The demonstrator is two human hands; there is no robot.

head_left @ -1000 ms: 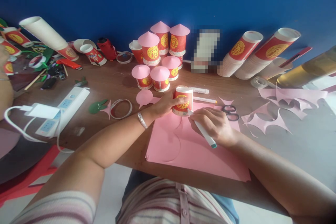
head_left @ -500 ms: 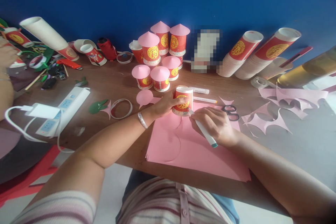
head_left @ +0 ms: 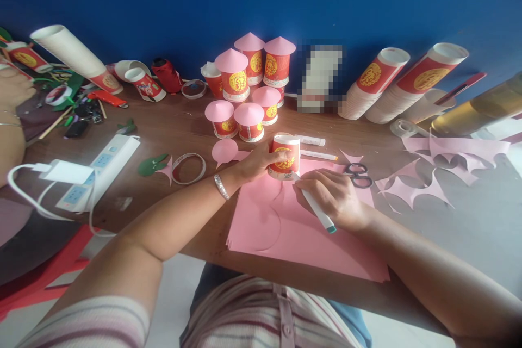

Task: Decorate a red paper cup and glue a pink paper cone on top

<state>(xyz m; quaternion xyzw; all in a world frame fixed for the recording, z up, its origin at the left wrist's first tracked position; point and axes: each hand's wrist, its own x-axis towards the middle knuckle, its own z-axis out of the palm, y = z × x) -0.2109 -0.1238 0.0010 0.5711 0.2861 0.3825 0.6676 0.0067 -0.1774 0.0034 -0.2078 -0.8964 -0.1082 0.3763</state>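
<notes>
so we've got our left hand point(head_left: 258, 164) round a red and white paper cup point(head_left: 283, 166), thumb across the yellow print and fingers closed on its side; the cup is pretty much upright over the far edge of a pile of pink paper point(head_left: 310, 242), though we can't tell if its base touches the sheets; our right hand point(head_left: 333, 194) has its fingers pinched round a white marker point(head_left: 316, 207) with a teal end, tip right by the pale band at the cup's bottom, where some dark marks show; we honestly can't make out whether tip and cup are touching; two white pens point(head_left: 310, 141) lie just behind the cup, and the scissors point(head_left: 359, 181) are near our right hand, with pink scraps point(head_left: 416, 194) further right; at the back of the bench point(head_left: 171, 125), by the blue wall point(head_left: 179, 0), there are six cups with pink cone roofs point(head_left: 232, 80); two tall stacks of cups point(head_left: 372, 77) stand over to the right; on our left we have a white ring point(head_left: 203, 169), a green scrap point(head_left: 150, 167) and a white power strip point(head_left: 112, 153); at the far left edge another person's arm point(head_left: 8, 138) shows
</notes>
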